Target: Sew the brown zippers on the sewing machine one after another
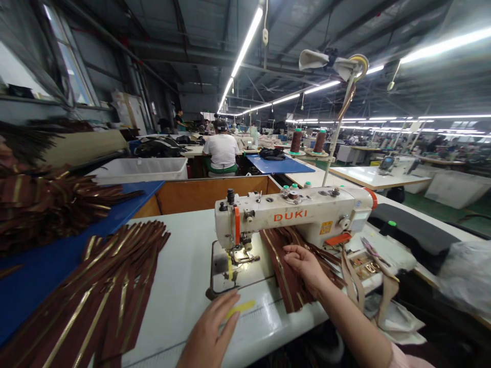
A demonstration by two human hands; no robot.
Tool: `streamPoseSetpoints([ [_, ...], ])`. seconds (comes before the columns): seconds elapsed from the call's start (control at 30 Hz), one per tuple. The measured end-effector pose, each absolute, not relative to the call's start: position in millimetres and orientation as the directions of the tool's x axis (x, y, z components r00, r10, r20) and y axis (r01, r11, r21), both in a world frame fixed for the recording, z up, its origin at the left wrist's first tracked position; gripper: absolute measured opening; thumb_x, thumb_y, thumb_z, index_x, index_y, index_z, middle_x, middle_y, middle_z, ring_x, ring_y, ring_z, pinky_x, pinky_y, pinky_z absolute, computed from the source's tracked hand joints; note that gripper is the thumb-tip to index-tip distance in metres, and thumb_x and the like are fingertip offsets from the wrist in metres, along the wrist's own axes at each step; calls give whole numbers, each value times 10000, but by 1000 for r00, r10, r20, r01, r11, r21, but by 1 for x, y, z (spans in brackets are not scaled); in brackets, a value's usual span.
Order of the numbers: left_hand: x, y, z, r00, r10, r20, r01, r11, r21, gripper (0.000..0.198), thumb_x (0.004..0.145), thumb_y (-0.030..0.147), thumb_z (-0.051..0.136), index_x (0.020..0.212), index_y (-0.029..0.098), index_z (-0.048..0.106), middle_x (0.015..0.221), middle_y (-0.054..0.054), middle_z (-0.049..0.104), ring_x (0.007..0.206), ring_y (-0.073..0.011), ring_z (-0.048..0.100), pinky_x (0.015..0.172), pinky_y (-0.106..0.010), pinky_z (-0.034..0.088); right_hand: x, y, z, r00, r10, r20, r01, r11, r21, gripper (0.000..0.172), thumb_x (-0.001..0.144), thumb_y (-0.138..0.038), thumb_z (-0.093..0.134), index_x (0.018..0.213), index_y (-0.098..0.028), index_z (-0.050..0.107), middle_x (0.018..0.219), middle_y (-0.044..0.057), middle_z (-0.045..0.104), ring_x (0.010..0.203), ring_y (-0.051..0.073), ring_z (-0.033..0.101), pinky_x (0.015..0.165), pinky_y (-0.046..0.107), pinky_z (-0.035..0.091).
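The right grip (305, 263) curls over a bundle of brown gold-toothed zippers (286, 289) just in front of the DUKI sewing machine (291, 217) (clamped or only resting, I cannot tell). The left grip (209, 329), fingers apart, sits beside a yellow strip (240, 308) on the white table (180, 271). More zippers (95, 301) lie piled to the left, some spilling onto a blue tabletop (34, 286).

A co-worker in a white T-shirt (221, 153) sits at the far table, with a white plastic bin (141, 170) to the left and two brown thread cones (296, 141) to the right.
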State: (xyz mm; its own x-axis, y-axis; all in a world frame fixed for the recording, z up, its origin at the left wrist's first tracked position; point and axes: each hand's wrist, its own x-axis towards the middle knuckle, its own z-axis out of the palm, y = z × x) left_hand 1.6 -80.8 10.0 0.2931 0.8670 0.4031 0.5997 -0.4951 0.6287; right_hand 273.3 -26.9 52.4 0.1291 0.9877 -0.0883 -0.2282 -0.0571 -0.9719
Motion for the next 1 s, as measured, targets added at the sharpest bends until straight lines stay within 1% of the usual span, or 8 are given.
streamPoseSetpoints([
  [0.1, 43, -82, 25, 251, 956, 150, 344, -232, 910, 355, 817, 409, 584, 1114, 230, 663, 1143, -71, 681, 1054, -243, 632, 952, -364, 486, 268, -23, 50, 143, 988, -53, -182, -27, -983, 414, 511, -350, 773, 846, -166, 616, 565, -57, 550, 497, 84, 456, 485, 205, 327],
  [0.17, 70, -74, 29, 251, 968, -12, 130, -21, 991, 446, 731, 413, 684, 1110, 181, 647, 1045, -97, 708, 965, -244, 662, 868, -337, 519, 264, -21, 48, 145, 988, -49, -163, -25, -986, 402, 516, -358, 762, 836, -169, 610, 558, -58, 551, 494, 89, 462, 489, 210, 337],
  [0.3, 111, -48, 28, 211, 944, -254, -60, 272, 960, 360, 634, 347, 772, 904, 147, 645, 744, -38, 695, 687, -179, 674, 625, -259, 516, 257, -16, 46, 149, 988, -36, -154, -12, -988, 373, 511, -361, 730, 807, -175, 597, 537, -64, 537, 486, 96, 455, 489, 220, 346],
  [0.57, 129, -27, 16, 143, 937, -319, -26, 325, 945, 253, 684, 340, 729, 718, 169, 545, 606, 2, 611, 549, -133, 623, 532, -231, 467, 270, 4, 46, 266, 951, 157, 180, 111, -977, 194, 593, -341, 600, 709, -189, 636, 562, -22, 577, 562, 152, 524, 554, 261, 412],
  [0.73, 132, -37, 20, 109, 954, -281, 75, 274, 959, 115, 740, 251, 624, 754, 181, 533, 736, -15, 613, 685, -160, 623, 614, -265, 477, 271, 12, 45, 235, 941, 243, 367, 146, -919, 187, 676, -323, 534, 724, -187, 654, 682, 44, 661, 664, 208, 610, 654, 309, 479],
  [0.87, 125, -57, 25, 90, 993, -74, 261, 48, 964, 220, 596, 141, 698, 786, 191, 597, 950, -43, 613, 960, -228, 551, 887, -344, 422, 286, 14, 39, 150, 912, 382, 663, 194, -723, 253, 753, -241, 428, 784, -188, 673, 830, 84, 698, 808, 231, 646, 767, 327, 484],
  [0.93, 122, -66, 21, 298, 949, 104, 501, -248, 829, 365, 589, 203, 727, 942, 188, 638, 1191, -96, 561, 1130, -306, 458, 995, -428, 336, 296, 16, 31, 75, 905, 418, 778, 209, -592, 302, 797, -212, 382, 865, -187, 675, 898, 85, 693, 842, 224, 642, 787, 324, 478],
  [1.0, 123, -71, 10, 423, 900, 105, 605, -367, 706, 399, 682, 278, 674, 1072, 202, 629, 1353, -111, 469, 1214, -349, 388, 1037, -491, 270, 303, 18, 22, -59, 905, 421, 863, 258, -434, 349, 834, -186, 330, 886, -177, 675, 940, 105, 677, 850, 233, 629, 781, 338, 474],
])
